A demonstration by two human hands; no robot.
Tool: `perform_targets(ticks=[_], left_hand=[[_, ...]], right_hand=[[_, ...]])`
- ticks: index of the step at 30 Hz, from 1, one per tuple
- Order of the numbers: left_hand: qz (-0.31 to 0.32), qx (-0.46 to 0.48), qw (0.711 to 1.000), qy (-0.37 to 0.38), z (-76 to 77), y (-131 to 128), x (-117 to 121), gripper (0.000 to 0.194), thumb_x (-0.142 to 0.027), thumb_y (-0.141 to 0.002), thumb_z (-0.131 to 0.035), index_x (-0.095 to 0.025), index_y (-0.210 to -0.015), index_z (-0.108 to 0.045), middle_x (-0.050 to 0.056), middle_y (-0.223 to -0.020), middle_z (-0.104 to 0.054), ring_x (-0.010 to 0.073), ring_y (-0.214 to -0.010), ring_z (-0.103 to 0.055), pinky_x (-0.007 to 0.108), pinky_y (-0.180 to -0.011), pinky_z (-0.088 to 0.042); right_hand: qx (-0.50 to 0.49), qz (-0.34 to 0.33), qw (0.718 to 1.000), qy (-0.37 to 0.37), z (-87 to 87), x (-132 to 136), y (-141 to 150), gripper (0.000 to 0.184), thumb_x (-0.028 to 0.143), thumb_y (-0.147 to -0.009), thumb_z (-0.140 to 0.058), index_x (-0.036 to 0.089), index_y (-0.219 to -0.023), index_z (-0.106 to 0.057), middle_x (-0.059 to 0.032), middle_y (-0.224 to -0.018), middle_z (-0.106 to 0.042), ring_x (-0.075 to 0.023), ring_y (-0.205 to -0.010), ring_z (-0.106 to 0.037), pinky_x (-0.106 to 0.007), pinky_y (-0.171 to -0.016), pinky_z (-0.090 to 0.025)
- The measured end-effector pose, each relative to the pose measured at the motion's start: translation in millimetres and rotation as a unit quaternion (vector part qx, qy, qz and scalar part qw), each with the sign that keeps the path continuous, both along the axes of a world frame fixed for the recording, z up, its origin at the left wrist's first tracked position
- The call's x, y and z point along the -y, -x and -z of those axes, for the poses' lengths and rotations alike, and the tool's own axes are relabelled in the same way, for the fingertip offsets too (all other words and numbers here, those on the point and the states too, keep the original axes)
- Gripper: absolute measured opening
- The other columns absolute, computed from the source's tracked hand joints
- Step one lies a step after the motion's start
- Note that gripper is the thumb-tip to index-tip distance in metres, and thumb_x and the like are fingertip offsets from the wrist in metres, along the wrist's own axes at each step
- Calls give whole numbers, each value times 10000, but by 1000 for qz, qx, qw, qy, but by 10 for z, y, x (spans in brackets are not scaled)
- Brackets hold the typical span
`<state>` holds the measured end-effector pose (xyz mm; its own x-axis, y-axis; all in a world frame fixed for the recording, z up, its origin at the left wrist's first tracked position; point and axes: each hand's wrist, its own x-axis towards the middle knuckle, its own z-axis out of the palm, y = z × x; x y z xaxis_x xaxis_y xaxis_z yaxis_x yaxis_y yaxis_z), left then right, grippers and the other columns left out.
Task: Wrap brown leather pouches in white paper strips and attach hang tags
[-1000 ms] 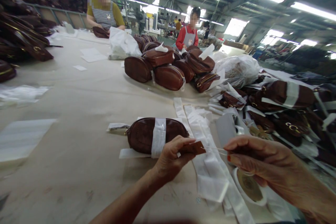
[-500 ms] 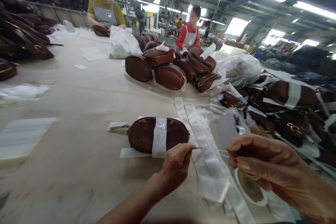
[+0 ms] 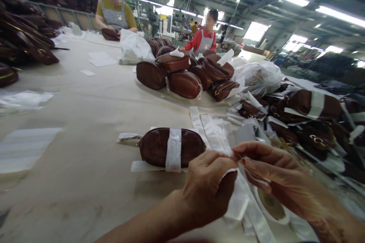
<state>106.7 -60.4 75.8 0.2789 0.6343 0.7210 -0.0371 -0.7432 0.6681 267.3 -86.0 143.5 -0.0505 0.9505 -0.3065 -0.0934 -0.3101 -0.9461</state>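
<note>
My left hand [image 3: 212, 182] is closed, its fingertips pinching the end of a thin pale string. Close against it, my right hand [image 3: 265, 169] pinches the same string [image 3: 256, 177] between thumb and fingers, and a loop of it hangs below the fingertips. The exact grip is partly hidden by the fingers. Behind my left hand lies a dark brown leather bag [image 3: 154, 147] with a white wrapping band [image 3: 173, 150] around its middle. White strips [image 3: 238, 201] are spread under and beside my hands. A roll of tape [image 3: 281, 216] is partly covered by my right hand.
Several brown bags [image 3: 182, 82] are stacked farther back on the table [image 3: 94, 110]. More bags [image 3: 316, 110] crowd the right, another heap [image 3: 23, 41] the left. White sheets [image 3: 27, 148] lie at the left. Two people work across the table.
My left hand has moved right and nearer to the camera; my right hand has shifted slightly left. The string stretched between them before; now the fingertips meet. The bag has not moved.
</note>
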Motion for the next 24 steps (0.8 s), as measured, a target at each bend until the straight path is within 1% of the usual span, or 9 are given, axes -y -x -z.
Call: perform_targets(ticks=[3,5,8,10,15,18,20,22,24], left_hand=[[-8,7,998,66,53,-97,52,145,-71,-813,-517,-158,-916,-569,73,-923,-662,133,-742,-592,245,-666,-483],[-7,33,990,139,101,-163,77,171,-59,-775,-541,-164,-910,-554,53,-919,-655,100,-649,-557,218,-598,-454],[16,97,956,276,119,-247,87,187,-56,-727,-565,-174,-864,-518,11,-834,-625,80,-593,-519,200,-562,-426],[36,139,933,331,96,-273,70,160,-66,-722,-566,-178,-814,-498,-21,-738,-580,74,-581,-501,189,-552,-411],[57,143,918,365,36,-202,7,27,-163,-763,-583,-158,-747,-562,-23,-669,-556,66,-563,-492,174,-530,-403],[70,125,902,406,38,-130,20,116,-245,-805,-567,-148,-743,-584,-18,-620,-565,61,-491,-478,172,-468,-386],[100,129,888,429,40,-82,53,149,-259,-814,-558,-146,-718,-567,-11,-605,-573,66,-489,-506,168,-463,-396],[149,141,866,457,37,-22,84,176,-286,-823,-543,-148,-713,-543,-7,-590,-569,81,-485,-542,165,-442,-397],[185,157,834,496,30,63,93,194,-330,-819,-545,-151,-747,-534,-17,-556,-549,88,-427,-536,161,-384,-367]], right_hand=[[-5,16,1000,-12,66,-23,25,233,292,-640,-795,214,-849,-728,-15,-679,-659,-19,-413,-398,-179,-416,-308],[-2,23,999,-21,88,-39,57,242,297,-636,-794,212,-854,-731,-12,-659,-659,-24,-407,-392,-191,-421,-310],[4,28,999,-35,110,-52,99,268,329,-653,-775,224,-896,-735,21,-497,-591,-53,-396,-417,-217,-454,-340],[16,25,999,-41,134,-53,98,289,369,-686,-740,234,-942,-730,30,-435,-557,-79,-405,-459,-237,-495,-371],[101,17,993,-56,257,-43,21,342,401,-754,-670,224,-1046,-687,37,-461,-553,-106,-463,-504,-261,-574,-412],[153,49,984,-71,367,-42,48,350,435,-759,-657,207,-1024,-681,43,-482,-508,-105,-483,-464,-240,-521,-383],[130,39,989,-55,461,-44,125,413,518,-799,-579,218,-1071,-656,41,-479,-484,-119,-475,-453,-246,-492,-385],[78,-11,997,-16,579,-43,225,514,620,-838,-434,232,-1112,-630,20,-491,-505,-143,-456,-468,-265,-450,-390],[38,-62,997,16,709,-37,317,566,673,-841,-351,226,-1004,-657,-10,-515,-538,-153,-441,-478,-272,-411,-383]])
